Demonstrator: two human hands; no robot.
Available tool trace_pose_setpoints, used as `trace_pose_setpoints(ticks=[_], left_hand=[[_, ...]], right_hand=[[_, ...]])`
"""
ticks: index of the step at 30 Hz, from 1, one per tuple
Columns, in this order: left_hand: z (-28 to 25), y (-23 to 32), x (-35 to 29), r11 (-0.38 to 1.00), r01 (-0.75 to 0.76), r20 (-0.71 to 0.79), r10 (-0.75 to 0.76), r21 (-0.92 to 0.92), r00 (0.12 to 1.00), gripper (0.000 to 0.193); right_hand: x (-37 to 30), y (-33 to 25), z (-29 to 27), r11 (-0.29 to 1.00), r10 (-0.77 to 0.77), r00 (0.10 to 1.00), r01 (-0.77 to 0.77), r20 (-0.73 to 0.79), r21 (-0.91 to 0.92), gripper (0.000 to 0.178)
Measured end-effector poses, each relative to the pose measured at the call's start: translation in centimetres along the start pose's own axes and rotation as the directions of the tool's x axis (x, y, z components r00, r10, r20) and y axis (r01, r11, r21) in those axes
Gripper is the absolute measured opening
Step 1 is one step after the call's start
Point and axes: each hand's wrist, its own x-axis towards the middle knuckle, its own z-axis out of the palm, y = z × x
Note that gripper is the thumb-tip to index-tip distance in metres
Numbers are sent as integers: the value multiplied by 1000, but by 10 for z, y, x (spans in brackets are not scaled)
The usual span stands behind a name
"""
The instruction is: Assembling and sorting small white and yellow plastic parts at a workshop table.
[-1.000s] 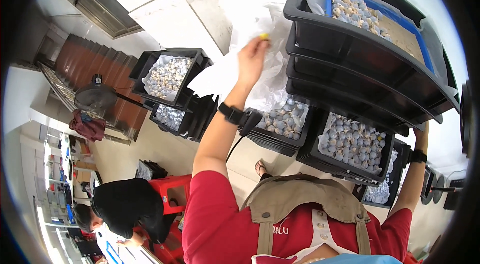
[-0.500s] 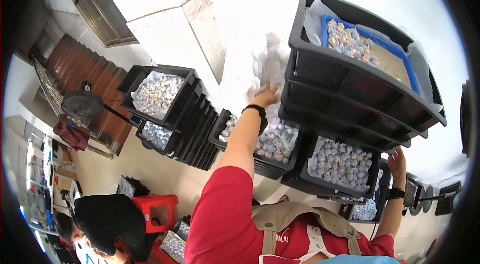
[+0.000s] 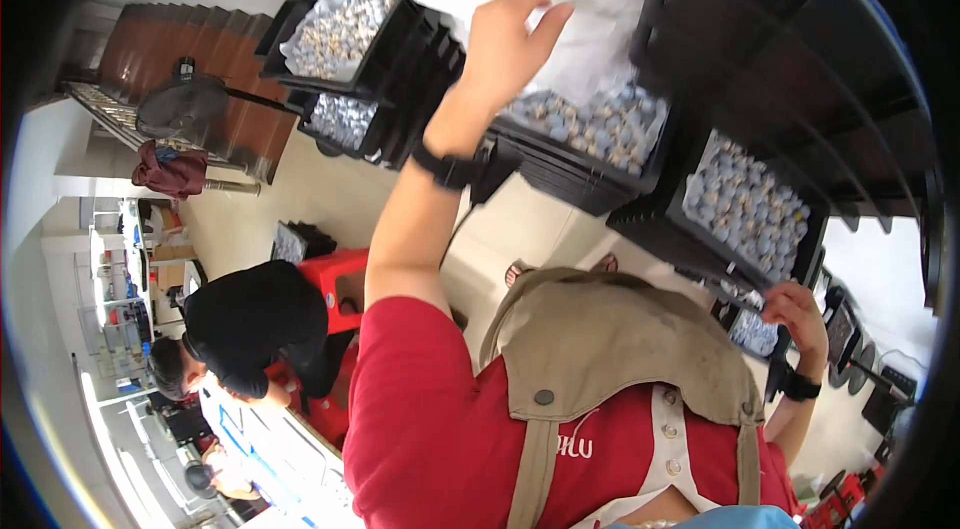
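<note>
My left hand (image 3: 510, 44) is raised beside crumpled white translucent sheeting (image 3: 600, 24). Its thumb and forefinger stand apart, nothing shows between them, and one fingertip wears a yellow cover. Under the sheeting, a black crate (image 3: 560, 157) holds many small blue-grey and beige round pieces (image 3: 590, 124). On the right, my right hand (image 3: 795, 314) has its fingers bent at the near corner of another black crate (image 3: 660, 229), also full of round pieces (image 3: 745, 204). Its grip is partly hidden.
A tall stack of black crates (image 3: 790, 59) rises at the upper right. More stacked crates (image 3: 400, 79) stand left, near a black fan (image 3: 185, 109). A person in black (image 3: 255, 329) sits lower left by a red stool (image 3: 340, 279).
My view has tilted down and shifted. My left hand has come away from the white sheeting, and my right hand has moved from the tall stack's lower edge to the lower crate's corner.
</note>
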Motion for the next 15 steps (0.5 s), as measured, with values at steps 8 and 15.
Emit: trace_pose_setpoints(ticks=[8,15], left_hand=[[-48,4,-312,716,698,420,-639,18,644,27],[-166,44,-448,335,942,418,-855,-6,307,25]], right_hand=[[70,8,142,959,174,815,-13,553,-282,25],[85,-19,299,978,191,572,-41,798,-204,26]])
